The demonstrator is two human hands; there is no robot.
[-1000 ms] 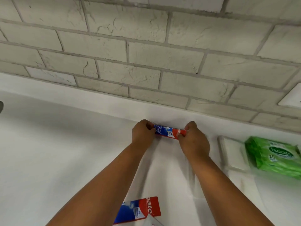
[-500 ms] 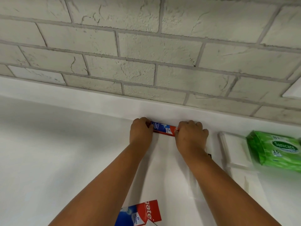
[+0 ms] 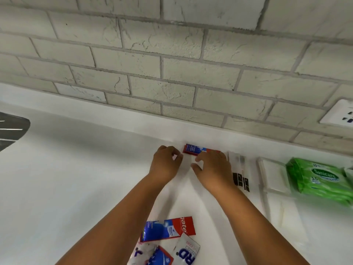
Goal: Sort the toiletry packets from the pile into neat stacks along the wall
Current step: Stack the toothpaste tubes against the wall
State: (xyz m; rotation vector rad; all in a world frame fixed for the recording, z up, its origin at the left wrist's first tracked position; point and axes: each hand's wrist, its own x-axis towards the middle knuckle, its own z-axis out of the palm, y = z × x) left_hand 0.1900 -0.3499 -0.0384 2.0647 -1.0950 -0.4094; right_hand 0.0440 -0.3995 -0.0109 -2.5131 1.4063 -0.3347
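Countertop (image 3: 76, 178) carries the pile (image 3: 166, 240) at its near edge and the toothpaste stack (image 3: 193, 149) at the back edge by the wall. Left hand (image 3: 165, 162) seems loosely curled, empty; right hand (image 3: 212, 165) open, empty. Square further packets flush on top.

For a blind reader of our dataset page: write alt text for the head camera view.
Two bare hands, left hand and right hand, hover empty beside a small stack of red-and-blue toothpaste packets at the foot of a grey brick wall. More stacks and green wipes line the wall rightward; the unsorted pile lies nearer on the white counter.
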